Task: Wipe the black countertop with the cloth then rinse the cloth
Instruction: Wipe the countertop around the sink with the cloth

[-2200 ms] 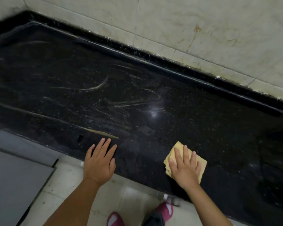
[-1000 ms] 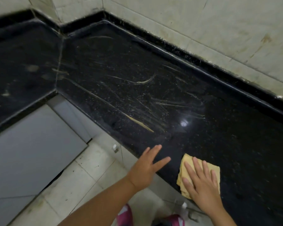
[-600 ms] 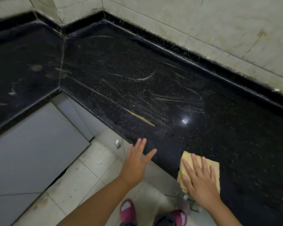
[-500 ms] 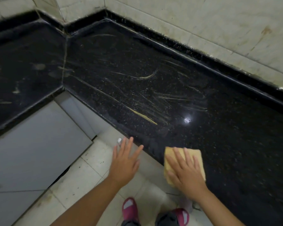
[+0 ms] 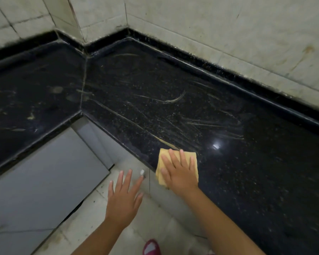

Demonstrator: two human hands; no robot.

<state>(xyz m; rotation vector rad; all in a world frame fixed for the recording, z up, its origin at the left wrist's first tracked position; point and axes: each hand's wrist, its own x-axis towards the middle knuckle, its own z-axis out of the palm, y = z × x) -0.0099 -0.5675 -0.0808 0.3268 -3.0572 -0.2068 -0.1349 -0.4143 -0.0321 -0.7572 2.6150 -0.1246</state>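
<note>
The right hand [image 5: 180, 172] has slid the yellow cloth [image 5: 177, 167] leftward along the desk's [image 5: 173, 100] front edge, palm flat on it; the left hand [image 5: 122, 197] hovers open, empty. Wiping continues; streaks ahead need further passes.

Head view: one wide-angle camera, looking forward and steeply down.

I have a single view, worn on the person's head, so no second view shares its ground. It faces the black countertop [image 5: 191, 100], which runs from 9 o'clock, bends at the corner near 11 o'clock, and runs on to 3 o'clock. The tiled wall [image 5: 228, 30] fills the 12 to 2 o'clock band. Both forearms enter close to the lens from 6 o'clock. The floor tiles [image 5: 92, 234] sit at 7 o'clock. Lines bow toward the edges.
</note>
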